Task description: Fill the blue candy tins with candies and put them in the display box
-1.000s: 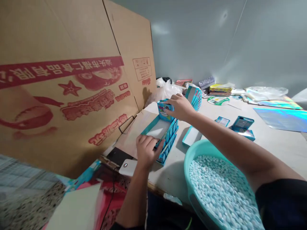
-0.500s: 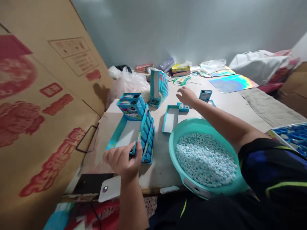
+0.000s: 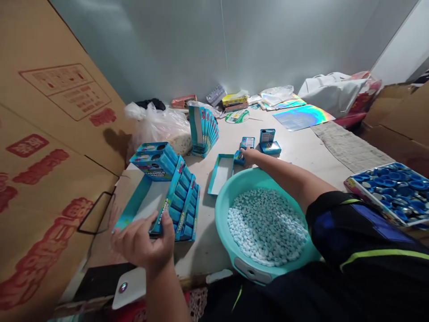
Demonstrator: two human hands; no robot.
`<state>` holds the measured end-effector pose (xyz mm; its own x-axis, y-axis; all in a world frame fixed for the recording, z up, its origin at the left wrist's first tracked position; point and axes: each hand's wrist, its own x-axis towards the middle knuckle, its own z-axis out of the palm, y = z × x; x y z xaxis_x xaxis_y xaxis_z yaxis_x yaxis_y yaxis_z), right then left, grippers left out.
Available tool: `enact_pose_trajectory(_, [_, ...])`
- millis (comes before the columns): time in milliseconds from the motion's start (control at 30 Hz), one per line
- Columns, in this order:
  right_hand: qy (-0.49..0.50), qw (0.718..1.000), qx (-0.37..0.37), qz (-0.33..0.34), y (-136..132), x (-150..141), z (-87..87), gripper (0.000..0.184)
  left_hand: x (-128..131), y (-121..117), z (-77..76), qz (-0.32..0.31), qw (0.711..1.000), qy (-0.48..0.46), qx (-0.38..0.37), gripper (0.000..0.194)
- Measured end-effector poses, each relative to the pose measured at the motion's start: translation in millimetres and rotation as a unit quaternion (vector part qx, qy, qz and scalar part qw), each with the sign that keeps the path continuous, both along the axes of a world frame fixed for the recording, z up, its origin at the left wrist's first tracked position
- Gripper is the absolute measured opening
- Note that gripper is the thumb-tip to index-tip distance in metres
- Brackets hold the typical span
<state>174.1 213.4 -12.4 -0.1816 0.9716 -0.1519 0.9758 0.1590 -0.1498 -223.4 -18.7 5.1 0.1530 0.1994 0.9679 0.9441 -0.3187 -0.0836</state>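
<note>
My left hand grips a slim blue box at the front edge of a teal display tray, which holds a row of similar boxes. My right hand reaches across the rim of a teal plastic basin full of pale blue candies. Its fingers close on a small blue tin. Just behind stands another small tin. An open blue tin lies further right.
Stacked blue boxes, a fanned box stack and an empty teal tray stand on the table. Cardboard walls the left side. A tray of blue round pieces sits right, with a holographic sheet beyond.
My right hand has moved from open above the table onto a small blue tin. My left hand has shifted slightly left with the slim box, and the view has turned a little.
</note>
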Motion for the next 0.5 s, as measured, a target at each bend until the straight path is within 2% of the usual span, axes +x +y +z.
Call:
enact_pose_trajectory(100, [0.036, 0.999, 0.035, -0.004, -15, 23, 13.8, 0.057, 13, -11, -8.8, 0.003, 0.998, 0.015, 0.064, 0.079])
enact_pose_trajectory(167, [0.067, 0.995, 0.075, 0.001, -31, 38, 24.5, 0.062, 35, -15, -7.8, -0.039, 0.993, 0.024, 0.107, 0.082])
enact_pose_trajectory(200, [0.083, 0.992, 0.092, 0.007, -42, 45, 29.8, 0.058, 51, -14, -4.5, -0.076, 0.992, 0.014, 0.1, 0.077])
enact_pose_trajectory(267, [0.119, 0.984, 0.127, 0.036, -67, 55, 39.9, 0.044, 88, -6, 6.8, -0.168, 0.986, -0.012, 0.015, 0.067])
enact_pose_trajectory(367, [0.183, 0.956, 0.206, 0.101, -109, 54, 56.3, 0.03, 144, 23, 26.2, -0.275, 0.951, 0.0, -0.14, 0.063])
enact_pose_trajectory(433, [0.222, 0.933, 0.247, 0.139, -138, 45, 67.6, 0.027, 173, 47, 33.1, -0.321, 0.913, -0.054, -0.245, 0.082])
enact_pose_trajectory(500, [0.268, 0.916, 0.247, 0.171, -165, 34, 75.1, 0.025, 190, 67, 32.7, -0.39, 0.847, -0.125, -0.337, 0.098])
